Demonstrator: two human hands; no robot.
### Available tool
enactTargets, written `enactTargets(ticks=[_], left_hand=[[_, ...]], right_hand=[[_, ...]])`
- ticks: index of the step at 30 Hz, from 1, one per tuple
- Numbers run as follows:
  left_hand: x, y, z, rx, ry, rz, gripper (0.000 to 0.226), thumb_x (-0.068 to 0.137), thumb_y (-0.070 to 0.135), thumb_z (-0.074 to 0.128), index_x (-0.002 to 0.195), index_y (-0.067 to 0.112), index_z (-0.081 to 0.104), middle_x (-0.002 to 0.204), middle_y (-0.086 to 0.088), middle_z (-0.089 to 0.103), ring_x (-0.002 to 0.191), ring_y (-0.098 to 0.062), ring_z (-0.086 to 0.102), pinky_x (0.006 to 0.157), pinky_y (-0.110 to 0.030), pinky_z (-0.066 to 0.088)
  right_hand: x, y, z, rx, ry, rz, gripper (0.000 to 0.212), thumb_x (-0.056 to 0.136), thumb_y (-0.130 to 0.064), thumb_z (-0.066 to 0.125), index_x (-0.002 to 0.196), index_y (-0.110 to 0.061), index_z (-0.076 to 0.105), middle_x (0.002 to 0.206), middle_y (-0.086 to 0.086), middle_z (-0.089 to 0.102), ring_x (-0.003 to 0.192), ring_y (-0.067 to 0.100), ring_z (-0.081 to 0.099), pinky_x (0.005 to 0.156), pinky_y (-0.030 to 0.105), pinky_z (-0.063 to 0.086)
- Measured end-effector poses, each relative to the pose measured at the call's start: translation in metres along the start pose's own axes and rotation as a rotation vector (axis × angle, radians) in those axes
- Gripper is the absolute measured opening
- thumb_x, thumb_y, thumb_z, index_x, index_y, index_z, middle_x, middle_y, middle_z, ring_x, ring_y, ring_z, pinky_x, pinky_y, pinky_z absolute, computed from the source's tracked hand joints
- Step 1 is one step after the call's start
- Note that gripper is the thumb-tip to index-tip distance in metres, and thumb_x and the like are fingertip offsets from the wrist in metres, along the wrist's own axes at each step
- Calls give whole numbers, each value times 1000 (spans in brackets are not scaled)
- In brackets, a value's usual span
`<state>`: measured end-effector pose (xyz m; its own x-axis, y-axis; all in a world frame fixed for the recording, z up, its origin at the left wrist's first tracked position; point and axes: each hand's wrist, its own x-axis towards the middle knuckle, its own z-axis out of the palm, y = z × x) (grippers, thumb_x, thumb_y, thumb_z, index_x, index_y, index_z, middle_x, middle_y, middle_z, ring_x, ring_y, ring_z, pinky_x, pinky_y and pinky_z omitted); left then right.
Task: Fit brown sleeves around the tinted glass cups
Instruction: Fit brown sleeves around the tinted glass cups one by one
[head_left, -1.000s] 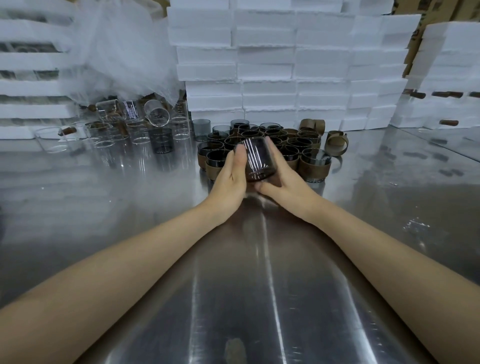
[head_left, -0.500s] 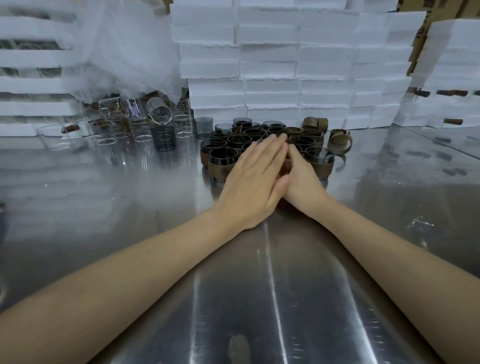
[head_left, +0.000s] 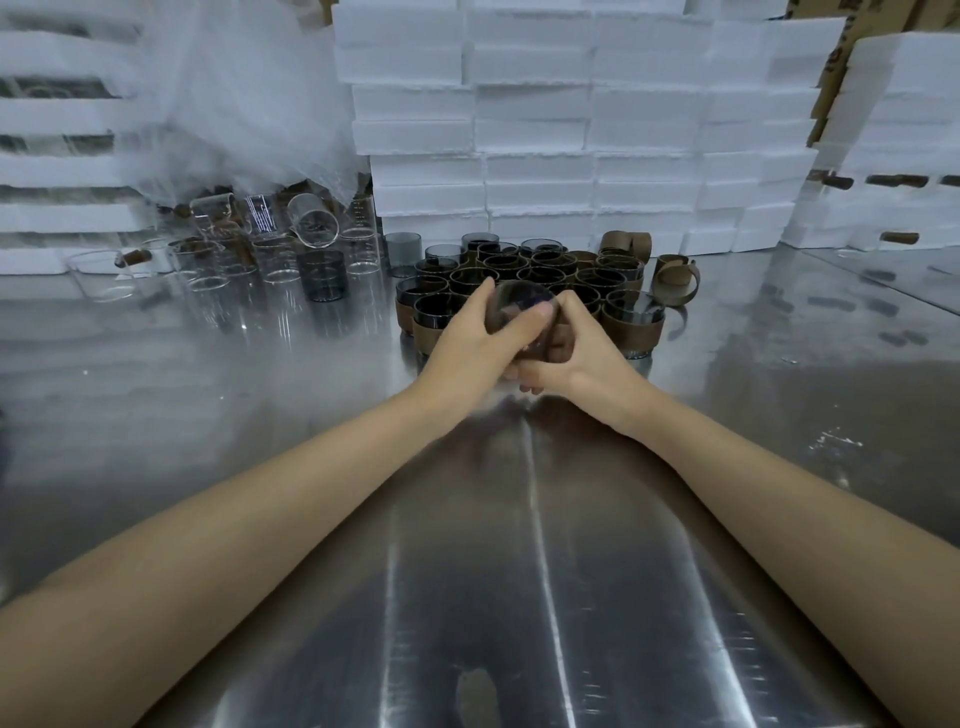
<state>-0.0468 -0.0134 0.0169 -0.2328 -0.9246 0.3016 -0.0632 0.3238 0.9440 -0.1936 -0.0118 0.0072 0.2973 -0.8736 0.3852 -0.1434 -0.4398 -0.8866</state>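
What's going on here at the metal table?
A person holds one tinted glass cup in both hands, left hand and right hand wrapped round it over the steel table. Whether its brown sleeve is on is blurred. Behind stands a cluster of sleeved cups; loose sleeves lie at its right, clear glasses to the left.

Open table (head_left: 519, 582) near side, sleeved cups (head_left: 519, 266) packed ahead, clear glasses (head_left: 213, 283) left, likely foam boxes (head_left: 540, 171) walling the back
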Motion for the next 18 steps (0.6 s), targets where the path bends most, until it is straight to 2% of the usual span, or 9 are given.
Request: enactTargets(ticks=[2, 4, 5, 8, 10, 12, 14, 16, 18], left_hand=[[0, -2, 2, -322, -130, -79, 40, 86, 39, 67, 111, 11, 56, 93, -15, 63, 77, -25, 59, 67, -35, 48], [-3, -3, 4, -395, -183, -107, 53, 80, 42, 77, 114, 10, 52, 86, -13, 58, 65, -20, 53, 58, -29, 44], [-4, -4, 5, -395, -179, -115, 68, 75, 41, 82, 125, 11, 48, 89, -12, 59, 66, -18, 55, 57, -28, 44], [-1, -12, 2, -407, -155, -121, 108, 73, 15, 83, 153, 34, 14, 118, -13, 64, 90, -28, 67, 61, -31, 54], [-1, -14, -1, -413, -140, -85, 113, 74, 11, 81, 153, 42, 6, 116, -19, 66, 89, -45, 64, 68, -42, 58], [-1, -13, -1, -394, -27, -60, 107, 74, 15, 80, 152, 40, 12, 128, -21, 60, 105, -56, 58, 92, -59, 52], [-1, -13, 0, -374, 111, -11, 98, 77, 12, 79, 152, 28, 18, 144, -14, 48, 127, -42, 52, 107, -58, 42], [1, -14, 1, -350, 198, 39, 91, 83, 5, 73, 153, 23, 17, 150, -3, 39, 129, -17, 52, 110, -48, 43], [2, -16, 0, -295, 219, 74, 94, 85, 4, 71, 154, 24, 12, 153, 6, 33, 125, 0, 50, 109, -35, 44]], right_hand=[[0, -1, -2, 118, -27, 10, 45, 74, -8, 76, 98, -7, 38, 76, -2, 67, 67, 18, 63, 62, 29, 53], [0, -3, -3, 192, -53, 75, 46, 73, -10, 73, 104, -11, 39, 75, 2, 65, 67, 20, 63, 65, 32, 52], [0, -4, -2, 223, -69, 105, 48, 72, -10, 71, 108, -12, 39, 78, 7, 64, 66, 21, 62, 66, 34, 51], [0, -9, 0, 205, -86, 109, 56, 77, -9, 65, 125, -8, 37, 90, 12, 60, 56, 22, 58, 57, 35, 50], [0, -10, 3, 52, -91, 40, 50, 92, -9, 60, 136, -11, 36, 75, 7, 62, 43, 19, 53, 45, 32, 44], [0, -8, 6, -96, -89, 4, 46, 100, -10, 48, 144, -15, 33, 53, 2, 57, 32, 15, 45, 36, 24, 37], [1, -10, 5, -233, -52, -22, 46, 101, -11, 47, 145, -16, 38, 46, 0, 53, 29, 8, 40, 36, 17, 35], [2, -15, -3, -344, 30, -88, 32, 97, -10, 55, 129, -13, 59, 46, 0, 54, 33, 4, 40, 43, 13, 36], [5, -20, -17, -347, 207, -146, 21, 92, -10, 63, 109, -18, 70, 51, -12, 60, 38, 0, 45, 47, 12, 38]])
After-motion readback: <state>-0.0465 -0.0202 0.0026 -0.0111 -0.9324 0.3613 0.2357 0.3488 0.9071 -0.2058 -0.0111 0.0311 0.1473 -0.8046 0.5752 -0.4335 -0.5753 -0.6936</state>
